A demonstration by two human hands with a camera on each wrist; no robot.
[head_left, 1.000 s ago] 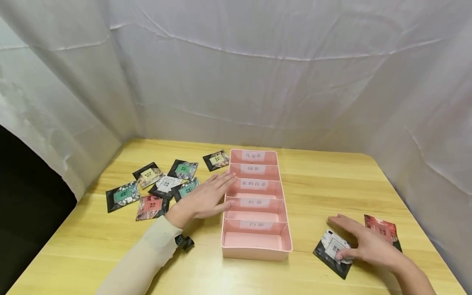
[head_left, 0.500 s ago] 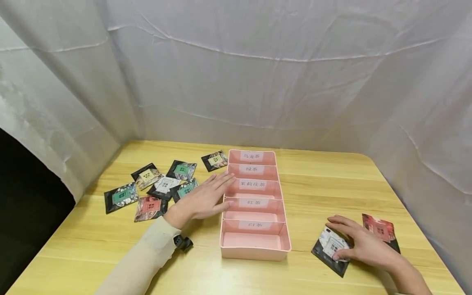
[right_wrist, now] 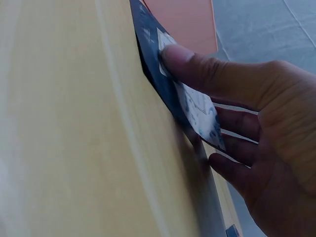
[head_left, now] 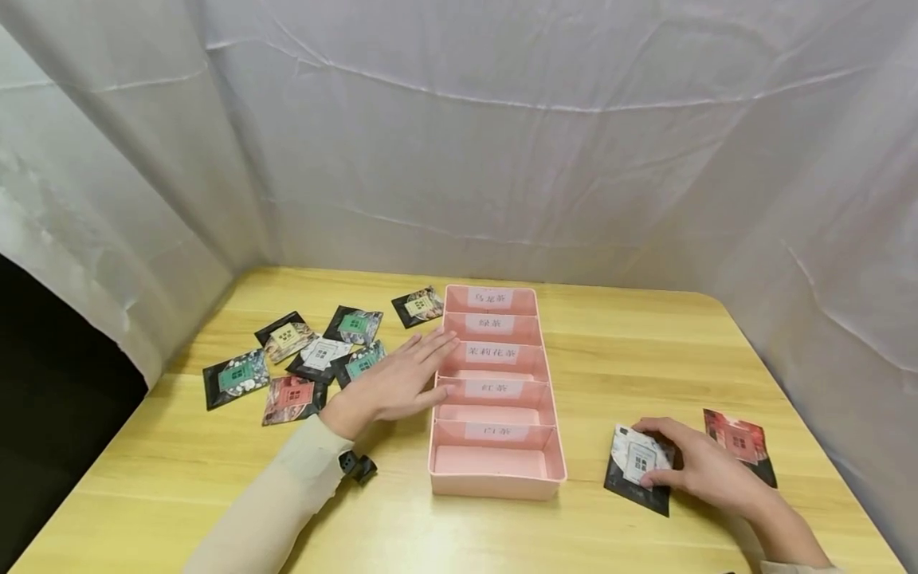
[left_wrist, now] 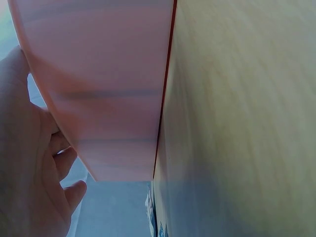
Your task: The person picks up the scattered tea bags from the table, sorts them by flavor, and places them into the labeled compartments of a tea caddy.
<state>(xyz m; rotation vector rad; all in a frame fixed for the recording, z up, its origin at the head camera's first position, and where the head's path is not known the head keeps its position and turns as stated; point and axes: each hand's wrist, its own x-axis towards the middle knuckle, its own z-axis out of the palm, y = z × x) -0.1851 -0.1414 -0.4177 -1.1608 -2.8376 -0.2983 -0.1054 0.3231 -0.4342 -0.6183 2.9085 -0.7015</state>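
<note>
My right hand (head_left: pixel 706 470) pinches a black-and-white tea sachet (head_left: pixel 638 462), thumb on its printed face and fingers behind. In the right wrist view the sachet (right_wrist: pixel 190 98) is tilted, with one side raised off the wood. My left hand (head_left: pixel 394 383) lies with fingers extended over the left rim of a pink divided box (head_left: pixel 495 488). The left wrist view has the fingers (left_wrist: pixel 64 163) along the rim, beside the box's side wall (left_wrist: pixel 113 113). Each compartment of the box carries a white paper label. A red-and-black tea sachet (head_left: pixel 742 446) lies just right of my right hand.
Several tea sachets lie left of the box, some overlapping: green-labelled (head_left: pixel 235 379), yellow-labelled (head_left: pixel 287 336), white-labelled (head_left: pixel 320 356) and red-labelled (head_left: pixel 294 399). Another yellow-labelled sachet (head_left: pixel 418 307) sits by the box's far left corner. White cloth (head_left: pixel 459 159) hangs behind the wooden table (head_left: pixel 631 359).
My right thumb and fingers have closed on the black-and-white sachet, which has turned and tilted up from lying flat. The left hand stays on the box rim.
</note>
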